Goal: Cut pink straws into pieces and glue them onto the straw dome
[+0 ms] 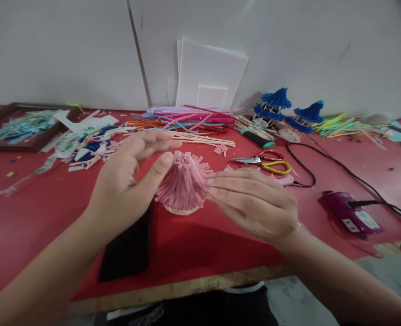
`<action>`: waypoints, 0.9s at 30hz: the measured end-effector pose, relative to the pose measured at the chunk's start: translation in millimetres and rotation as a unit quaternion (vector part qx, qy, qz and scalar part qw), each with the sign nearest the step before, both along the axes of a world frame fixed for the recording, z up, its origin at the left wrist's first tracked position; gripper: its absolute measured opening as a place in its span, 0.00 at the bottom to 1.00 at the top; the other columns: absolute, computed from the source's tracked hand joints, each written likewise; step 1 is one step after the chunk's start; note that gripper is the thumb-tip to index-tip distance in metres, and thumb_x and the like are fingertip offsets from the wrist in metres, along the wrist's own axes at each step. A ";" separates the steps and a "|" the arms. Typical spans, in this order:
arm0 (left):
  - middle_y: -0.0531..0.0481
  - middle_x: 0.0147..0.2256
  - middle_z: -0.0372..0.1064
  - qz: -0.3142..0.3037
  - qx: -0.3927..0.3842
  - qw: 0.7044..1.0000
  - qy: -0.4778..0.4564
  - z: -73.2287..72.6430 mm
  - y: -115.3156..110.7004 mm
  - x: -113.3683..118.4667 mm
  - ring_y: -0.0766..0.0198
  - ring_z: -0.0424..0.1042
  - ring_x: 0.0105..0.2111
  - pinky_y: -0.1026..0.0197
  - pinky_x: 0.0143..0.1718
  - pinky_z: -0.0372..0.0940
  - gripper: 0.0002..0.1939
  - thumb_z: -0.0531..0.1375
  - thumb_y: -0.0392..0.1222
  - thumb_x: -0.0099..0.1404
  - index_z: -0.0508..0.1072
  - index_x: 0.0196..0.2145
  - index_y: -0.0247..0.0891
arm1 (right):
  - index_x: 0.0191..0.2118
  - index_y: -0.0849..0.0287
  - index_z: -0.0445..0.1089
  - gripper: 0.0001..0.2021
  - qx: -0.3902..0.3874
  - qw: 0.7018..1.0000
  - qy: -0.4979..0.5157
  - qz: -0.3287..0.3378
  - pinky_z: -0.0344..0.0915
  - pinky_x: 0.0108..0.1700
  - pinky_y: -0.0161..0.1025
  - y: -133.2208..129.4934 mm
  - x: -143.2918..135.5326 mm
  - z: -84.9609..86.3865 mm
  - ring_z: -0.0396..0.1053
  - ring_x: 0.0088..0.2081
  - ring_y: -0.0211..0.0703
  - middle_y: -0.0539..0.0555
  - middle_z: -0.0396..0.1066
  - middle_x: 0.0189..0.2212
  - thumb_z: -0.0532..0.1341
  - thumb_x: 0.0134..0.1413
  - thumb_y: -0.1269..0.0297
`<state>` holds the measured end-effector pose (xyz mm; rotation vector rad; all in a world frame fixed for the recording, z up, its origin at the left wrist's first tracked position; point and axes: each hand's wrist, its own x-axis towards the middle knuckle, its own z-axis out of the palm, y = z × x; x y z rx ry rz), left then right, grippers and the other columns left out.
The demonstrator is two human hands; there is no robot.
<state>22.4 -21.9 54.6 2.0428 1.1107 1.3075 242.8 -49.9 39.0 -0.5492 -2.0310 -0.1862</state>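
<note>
A pink cone-shaped roof [183,181] of short fuzzy stem pieces stands between my hands, with a pale rim at its base. I cannot tell whether it rests on the table. My left hand [126,181] is open at its upper left, thumb near the peak and fingers stretched out behind. On the other side, my right hand [255,201] has its fingers pressed together, the tips on the roof's right edge; its thumb is hidden. Close behind the right hand lie scissors [266,164] with red and yellow handles and a partly covered pink tool [285,180] on a black cord.
A black phone [127,249] lies by my left wrist. Small blue-roofed models [273,106] stand at the back, near coloured stems [197,118] and a green-black handle [256,138]. Scraps [92,147] and a brown tray [34,144] sit left, a purple power box [351,215] right.
</note>
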 end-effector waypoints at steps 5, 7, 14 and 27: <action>0.48 0.49 0.74 0.002 -0.027 0.999 0.017 -6.8 -8.9 3.0 0.51 0.74 0.51 0.49 0.53 0.70 0.15 0.59 0.47 0.67 0.68 0.51 0.45 | 0.35 0.57 0.76 0.08 0.006 1.000 -0.014 -0.010 0.78 0.39 0.42 2.8 -2.6 -7.2 0.78 0.38 0.44 0.53 0.80 0.33 0.68 0.49 0.76; 0.48 0.49 0.74 0.019 -0.011 0.999 0.038 -7.1 -9.2 4.2 0.50 0.73 0.51 0.51 0.50 0.72 0.16 0.60 0.47 0.66 0.68 0.50 0.45 | 0.36 0.57 0.76 0.08 0.007 1.000 -0.015 -0.006 0.78 0.40 0.42 2.4 -2.0 -9.7 0.77 0.39 0.44 0.53 0.80 0.34 0.68 0.49 0.75; 0.50 0.50 0.74 0.056 -0.040 0.994 0.080 -2.9 -11.5 7.7 0.55 0.74 0.50 0.56 0.49 0.71 0.15 0.57 0.46 0.68 0.68 0.51 0.43 | 0.39 0.60 0.77 0.09 0.029 0.999 -0.035 -0.015 0.74 0.39 0.42 -1.6 2.4 -14.3 0.76 0.43 0.44 0.53 0.80 0.38 0.66 0.51 0.76; 0.47 0.52 0.72 0.036 -0.039 0.996 0.070 -4.4 -14.3 10.9 0.51 0.71 0.55 0.51 0.55 0.68 0.18 0.58 0.47 0.66 0.65 0.52 0.44 | 0.35 0.60 0.76 0.07 0.022 0.998 -0.029 -0.052 0.71 0.36 0.40 -0.9 -3.6 -14.0 0.70 0.33 0.40 0.51 0.78 0.28 0.68 0.48 0.76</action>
